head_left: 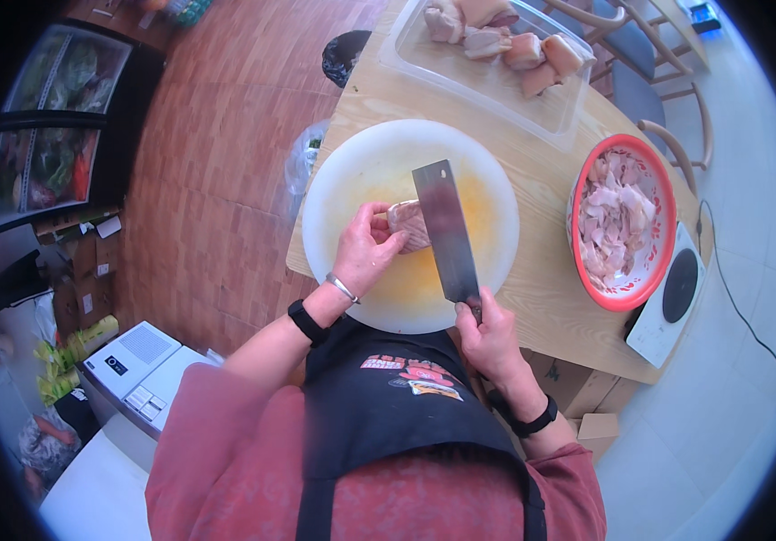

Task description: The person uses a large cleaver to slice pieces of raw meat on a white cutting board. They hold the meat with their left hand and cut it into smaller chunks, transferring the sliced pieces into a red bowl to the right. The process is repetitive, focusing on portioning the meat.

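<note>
One cleaver (447, 230), two bowls (658, 189)

Cleaver (447, 230) handle hidden inside right hand (490, 338).

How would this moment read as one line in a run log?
left hand: steadies meat piece | right hand: grips cleaver, blade on meat | surface: round white board | nearby: red bowl of slices
</note>
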`<state>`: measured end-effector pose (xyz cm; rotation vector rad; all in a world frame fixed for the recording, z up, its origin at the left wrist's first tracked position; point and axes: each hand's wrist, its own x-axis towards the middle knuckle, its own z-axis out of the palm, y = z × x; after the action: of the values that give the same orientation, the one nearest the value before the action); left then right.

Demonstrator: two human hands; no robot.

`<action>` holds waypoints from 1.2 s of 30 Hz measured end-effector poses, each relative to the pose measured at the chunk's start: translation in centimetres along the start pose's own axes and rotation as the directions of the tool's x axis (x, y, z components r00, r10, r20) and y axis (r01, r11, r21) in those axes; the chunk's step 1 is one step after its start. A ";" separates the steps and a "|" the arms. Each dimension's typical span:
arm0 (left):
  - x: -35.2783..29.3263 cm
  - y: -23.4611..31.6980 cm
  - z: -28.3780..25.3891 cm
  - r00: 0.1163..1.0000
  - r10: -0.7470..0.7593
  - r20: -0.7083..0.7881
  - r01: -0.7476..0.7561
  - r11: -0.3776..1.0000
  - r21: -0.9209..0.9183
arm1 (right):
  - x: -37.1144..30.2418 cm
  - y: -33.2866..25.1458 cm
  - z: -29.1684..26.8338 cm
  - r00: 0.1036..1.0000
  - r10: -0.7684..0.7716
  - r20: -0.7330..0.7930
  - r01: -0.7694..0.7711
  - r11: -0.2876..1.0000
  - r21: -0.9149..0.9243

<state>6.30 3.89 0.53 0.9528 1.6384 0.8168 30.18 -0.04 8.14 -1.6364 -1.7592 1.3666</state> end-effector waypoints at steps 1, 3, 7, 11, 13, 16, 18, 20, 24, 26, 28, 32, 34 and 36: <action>-0.1 -0.5 0.2 0.999 0.041 -0.036 -0.040 0.999 0.011 | 0.0 -0.1 0.0 1.000 -0.009 0.014 0.009 1.000 -0.026; -0.1 -1.6 0.8 0.987 0.122 -0.105 -0.118 0.992 0.037 | 0.0 -0.2 0.1 0.999 -0.024 0.041 0.027 0.997 -0.078; 0.1 -1.9 1.5 0.981 0.110 -0.162 -0.108 0.994 0.020 | 0.4 0.5 0.7 0.995 -0.069 0.075 0.084 0.972 -0.218; 0.1 -1.6 1.7 0.979 0.110 -0.173 -0.101 0.993 0.058 | 0.6 0.0 0.7 0.990 -0.089 0.113 0.125 0.922 -0.367; 0.1 -1.3 1.9 0.974 0.131 -0.186 -0.123 0.991 0.053 | 0.7 -0.4 0.4 0.987 -0.100 0.129 0.145 0.898 -0.415; 0.1 -1.0 2.2 0.965 0.172 -0.200 -0.163 0.985 0.060 | 0.8 -1.2 -0.1 0.984 -0.078 0.158 0.141 0.883 -0.448; 0.2 -1.3 2.1 0.970 0.151 -0.193 -0.142 0.988 0.063 | 1.1 -1.8 -0.5 0.980 -0.042 0.195 0.129 0.880 -0.457; 0.3 -0.9 2.1 0.972 0.138 -0.192 -0.126 0.989 0.074 | 1.2 -2.1 -1.0 0.978 -0.075 0.193 0.154 0.886 -0.437; 0.3 -0.9 2.2 0.970 0.140 -0.201 -0.126 0.989 0.078 | 1.5 -2.1 -1.4 0.976 -0.100 0.191 0.182 0.856 -0.483; 0.2 -0.8 2.2 0.966 0.148 -0.212 -0.129 0.986 0.102 | 1.4 -2.4 -1.8 0.973 -0.118 0.198 0.198 0.867 -0.458; 0.2 -0.8 2.3 0.965 0.148 -0.216 -0.126 0.986 0.111 | 1.3 -2.4 -2.1 0.972 -0.104 0.210 0.190 0.875 -0.445; 0.2 -0.6 2.5 0.964 0.144 -0.225 -0.125 0.988 0.096 | 1.8 -2.3 -1.9 0.971 -0.024 0.240 0.140 0.865 -0.482; 0.2 -0.8 2.6 0.962 0.146 -0.230 -0.128 0.988 0.090 | 2.5 -2.4 -1.3 0.968 -0.002 0.250 0.134 0.849 -0.511; 0.4 -1.6 2.8 0.959 0.146 -0.242 -0.129 0.988 0.087 | 3.8 -2.6 -0.4 0.964 -0.006 0.266 0.152 0.833 -0.532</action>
<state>8.60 3.65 -1.71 1.0573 1.8402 1.0114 28.13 4.00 9.18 -1.6771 -2.5283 1.1294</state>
